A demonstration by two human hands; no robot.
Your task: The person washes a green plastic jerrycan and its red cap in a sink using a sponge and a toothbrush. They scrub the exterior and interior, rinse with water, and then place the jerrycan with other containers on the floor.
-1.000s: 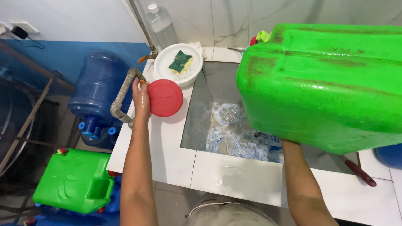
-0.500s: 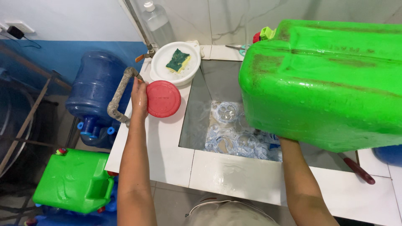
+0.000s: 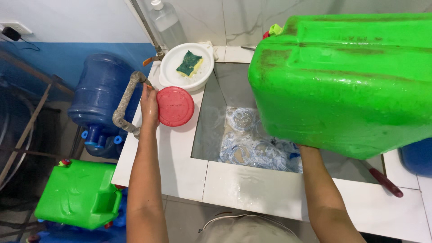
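Observation:
My left hand (image 3: 149, 104) grips a round red lid (image 3: 175, 106) by its edge, just above the white tiled counter (image 3: 180, 157) left of the sink. A large green jerrycan (image 3: 346, 81) is held up over the sink (image 3: 211, 117), and my right hand (image 3: 308, 151) supports it from below, mostly hidden by the can. In the sink, water covers several clear plastic rings (image 3: 254, 146).
A white bowl (image 3: 173, 74) holding a green sponge (image 3: 189, 63) stands behind the lid. A grey bent pipe (image 3: 125, 102) rises at the counter's left edge. A blue water jug (image 3: 100, 96) and a second green jerrycan (image 3: 76, 193) are on the floor. A red-handled tool (image 3: 383, 181) lies at right.
The green jerrycan has shifted slightly over the sink. My left hand keeps the red lid in nearly the same spot.

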